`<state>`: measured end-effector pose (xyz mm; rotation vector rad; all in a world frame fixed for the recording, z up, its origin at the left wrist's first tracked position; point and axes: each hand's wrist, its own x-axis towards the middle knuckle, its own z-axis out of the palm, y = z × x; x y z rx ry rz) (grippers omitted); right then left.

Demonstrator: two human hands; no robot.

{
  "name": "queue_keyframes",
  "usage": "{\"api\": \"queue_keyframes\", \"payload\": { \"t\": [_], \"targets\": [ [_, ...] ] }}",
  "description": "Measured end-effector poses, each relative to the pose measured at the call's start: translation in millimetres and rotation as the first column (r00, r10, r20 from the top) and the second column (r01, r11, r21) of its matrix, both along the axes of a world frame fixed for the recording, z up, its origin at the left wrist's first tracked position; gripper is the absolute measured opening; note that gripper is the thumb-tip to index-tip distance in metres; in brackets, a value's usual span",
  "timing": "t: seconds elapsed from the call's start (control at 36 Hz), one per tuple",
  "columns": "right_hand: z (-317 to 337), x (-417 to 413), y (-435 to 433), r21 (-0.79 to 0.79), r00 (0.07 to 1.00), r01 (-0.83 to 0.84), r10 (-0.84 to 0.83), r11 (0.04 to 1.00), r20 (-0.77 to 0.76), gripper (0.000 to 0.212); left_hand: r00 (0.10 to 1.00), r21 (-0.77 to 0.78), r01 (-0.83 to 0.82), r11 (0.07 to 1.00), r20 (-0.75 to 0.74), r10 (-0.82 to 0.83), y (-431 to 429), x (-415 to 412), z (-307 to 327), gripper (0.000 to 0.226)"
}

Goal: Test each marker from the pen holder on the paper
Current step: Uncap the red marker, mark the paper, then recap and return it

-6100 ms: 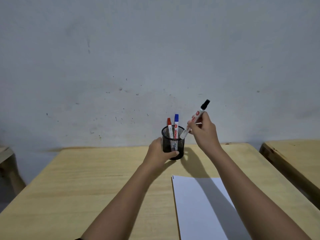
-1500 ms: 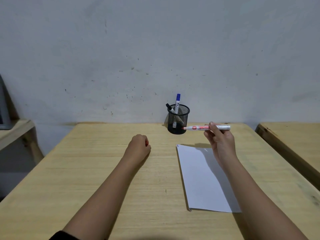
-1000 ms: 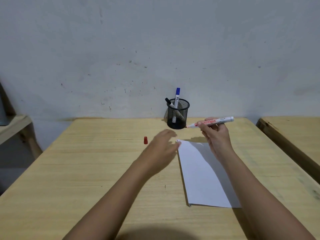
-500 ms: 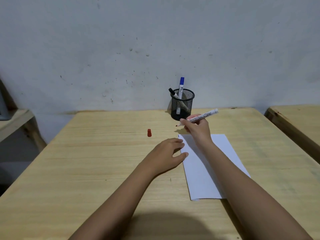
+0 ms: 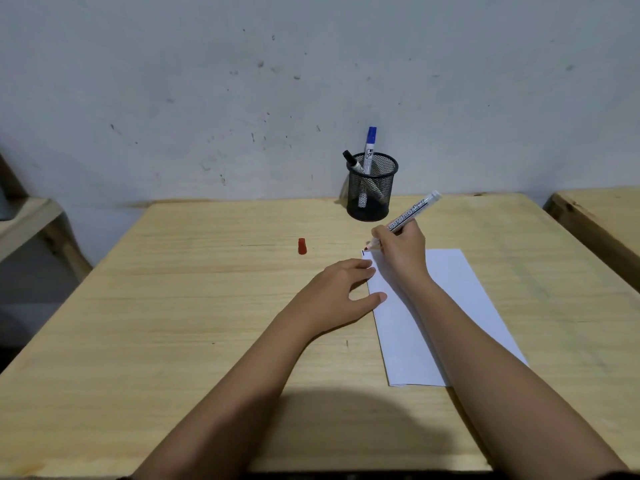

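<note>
Head view, looking down: the right hand (image 5: 401, 251) holds the uncapped red marker (image 5: 405, 220) in a writing grip, barrel slanting up and to the right, tip at the far left corner of the paper (image 5: 450, 299). A short dark mark sits at that corner; whether the tip is touching the sheet cannot be told. The left hand (image 5: 341, 292) lies flat and spread on the desk (image 5: 173, 323), fingertips (image 5: 379, 296) resting on the paper's left edge and gripping nothing. The red cap (image 5: 302, 246) stands on the desk to the left, well apart from the paper. The pen holder (image 5: 372, 188) stands at the far edge near the wall, with a blue-capped marker (image 5: 369, 147) and a black-capped marker (image 5: 351, 161) in it.

Assessment: the step in hand is the test stroke with the red marker. It is best done with light, even pressure and a short stroke drawn rightward, away from the corner, so the tip stays on the sheet and off the desk. The left hand should keep pressing the edge to stop the sheet sliding. Room should be left for two further strokes.
</note>
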<state>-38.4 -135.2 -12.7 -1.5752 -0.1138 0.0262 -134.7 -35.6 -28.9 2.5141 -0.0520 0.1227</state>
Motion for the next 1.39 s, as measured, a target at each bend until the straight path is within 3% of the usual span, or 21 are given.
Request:
{"api": "queue_keyframes", "payload": {
  "t": [0.78, 0.86, 0.92, 1.06, 1.25, 1.39],
  "targets": [
    [1.1, 0.6, 1.2, -0.024, 0.998, -0.031, 0.032, 0.999, 0.048, 0.013, 1.000, -0.004, 0.006, 1.000, 0.003, -0.006, -0.7, 1.2, 2.9, 0.058],
    [-0.1, 4.4, -2.4, 0.085, 0.999, -0.007, 0.010, 0.996, -0.037, 0.014, 1.000, -0.015, -0.004, 1.000, 0.001, 0.004, -0.3, 1.2, 2.9, 0.058],
    [-2.5, 8.9, -5.3, 0.279, 0.990, -0.015, 0.052, 0.960, -0.128, 0.017, 1.000, -0.021, -0.006, 1.000, 0.003, 0.006, -0.1, 1.4, 3.3, 0.057],
    [-3.5, 17.3, -12.9, 0.524, 0.982, -0.040, 0.131, 0.851, -0.138, 0.016, 1.000, -0.027, -0.012, 1.000, 0.012, 0.012, -1.0, 2.2, 4.1, 0.055],
    [-1.0, 18.1, -16.8, 0.651, 0.978, 0.009, 0.128, 0.759, -0.163, 0.007, 0.998, -0.007, -0.028, 1.000, 0.055, 0.029, -3.2, 6.6, 7.5, 0.046],
    [0.7, 19.0, -19.7, 0.715, 0.974, 0.027, 0.142, 0.698, -0.176, 0.007, 0.934, -0.050, -0.224, 0.973, 0.275, 0.229, 6.1, 10.4, 19.6, 0.038]
  ]
}}
